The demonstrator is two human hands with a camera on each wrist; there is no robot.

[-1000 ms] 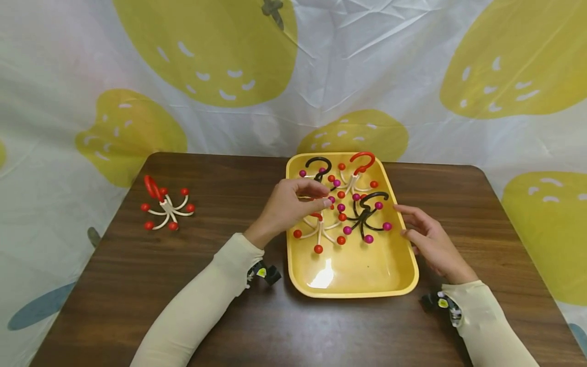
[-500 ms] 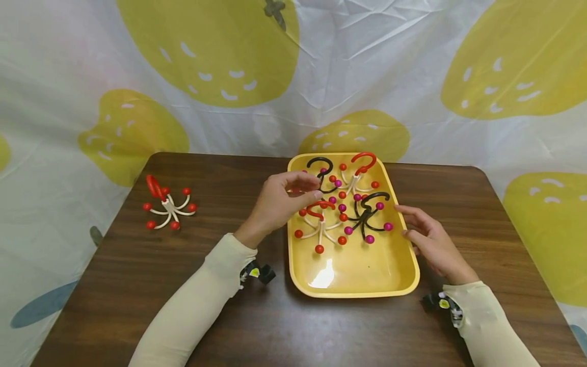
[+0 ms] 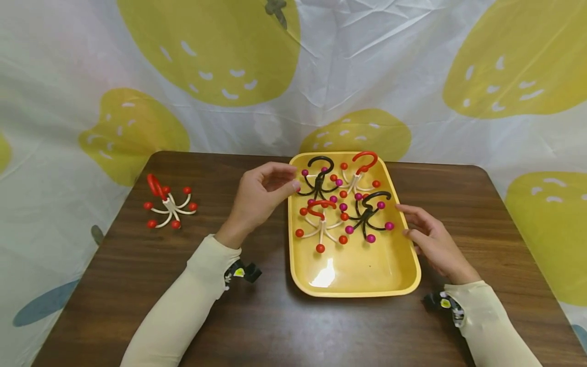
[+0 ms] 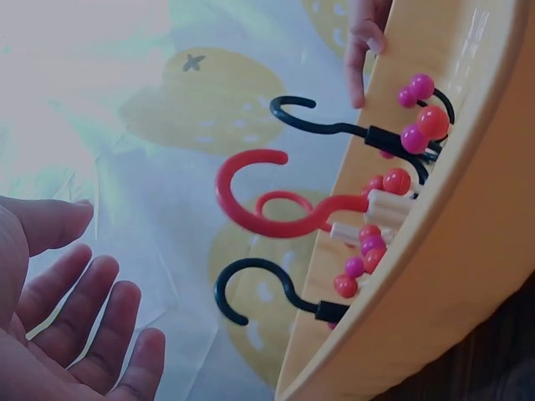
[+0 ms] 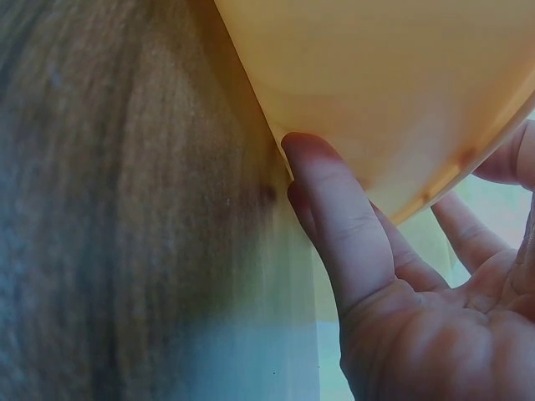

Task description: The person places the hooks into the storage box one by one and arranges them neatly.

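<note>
A yellow tray [image 3: 353,272] holds several octopus-shaped hanger hooks with ball-tipped arms. Two are black with magenta balls: one at the back left [image 3: 318,184], one at the front right [image 3: 366,216]. Two are white with red balls and red hooks: one at the back right [image 3: 355,182], one at the front left [image 3: 322,227]. Just outside the tray's left rim is my left hand [image 3: 257,196], holding nothing; in the left wrist view its fingers [image 4: 100,334] are spread and relaxed. My right hand [image 3: 433,242] touches the tray's right side, fingers [image 5: 338,221] extended along the outer wall.
Another white hanger hook [image 3: 169,206] with red balls and a red hook stands on the brown wooden table [image 3: 220,316], far to the left. A lemon-patterned cloth [image 3: 220,130] hangs behind the table's back edge.
My left hand has withdrawn leftward from above the hooks to the tray's left rim, uncovering the back-left black hook and the front-left white one. My right hand stays at the tray's side.
</note>
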